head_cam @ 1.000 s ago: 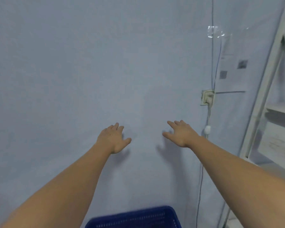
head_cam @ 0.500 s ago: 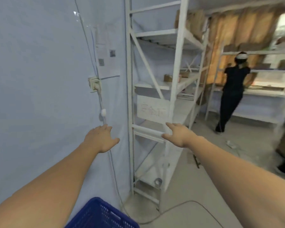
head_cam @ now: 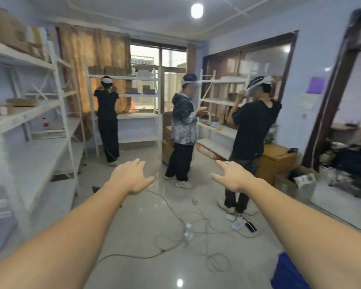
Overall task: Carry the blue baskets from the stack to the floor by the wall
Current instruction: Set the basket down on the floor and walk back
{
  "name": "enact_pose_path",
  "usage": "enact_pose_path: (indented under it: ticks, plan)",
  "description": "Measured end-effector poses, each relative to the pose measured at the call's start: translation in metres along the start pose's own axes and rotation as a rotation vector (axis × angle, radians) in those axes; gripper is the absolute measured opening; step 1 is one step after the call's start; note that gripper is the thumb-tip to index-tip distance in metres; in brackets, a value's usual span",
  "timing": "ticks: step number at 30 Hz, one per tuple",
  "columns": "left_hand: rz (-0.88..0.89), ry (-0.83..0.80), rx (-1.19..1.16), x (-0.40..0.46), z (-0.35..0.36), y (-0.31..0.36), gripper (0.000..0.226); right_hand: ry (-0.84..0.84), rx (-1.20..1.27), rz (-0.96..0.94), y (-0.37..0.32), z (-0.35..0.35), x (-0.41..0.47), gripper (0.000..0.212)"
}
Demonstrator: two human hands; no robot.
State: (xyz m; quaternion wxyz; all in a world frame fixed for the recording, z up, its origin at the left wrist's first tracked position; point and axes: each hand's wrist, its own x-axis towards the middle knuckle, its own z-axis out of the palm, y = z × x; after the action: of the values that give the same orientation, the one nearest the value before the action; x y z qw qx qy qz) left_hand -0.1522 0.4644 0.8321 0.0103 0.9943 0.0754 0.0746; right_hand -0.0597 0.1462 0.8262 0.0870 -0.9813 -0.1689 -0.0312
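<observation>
- Left hand (head_cam: 131, 177): bare, no glove, ring or watch visible on it.
- Right hand (head_cam: 234, 176): bare as well, nothing worn on fingers or wrist.
- Left forearm (head_cam: 67, 232): uncovered along all its visible length, no sleeve in sight.
- Right forearm (head_cam: 296, 222): likewise uncovered, no cuff, band or strap visible.

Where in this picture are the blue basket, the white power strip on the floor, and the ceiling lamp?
blue basket (head_cam: 288, 272): head view, on its side wall, bottom right corner.
white power strip (head_cam: 238, 223): head view, on its top face.
ceiling lamp (head_cam: 197, 10): head view, on its glowing middle.
</observation>
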Motion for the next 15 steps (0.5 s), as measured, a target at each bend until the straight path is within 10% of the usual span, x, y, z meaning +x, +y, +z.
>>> enact_pose_path:
  ticks: [15]
  plan:
    - [0.688,-0.024,-0.111,0.077,0.034,0.496,0.083,0.128,-0.029,0.711,0.409,-0.073,-0.221,0.082]
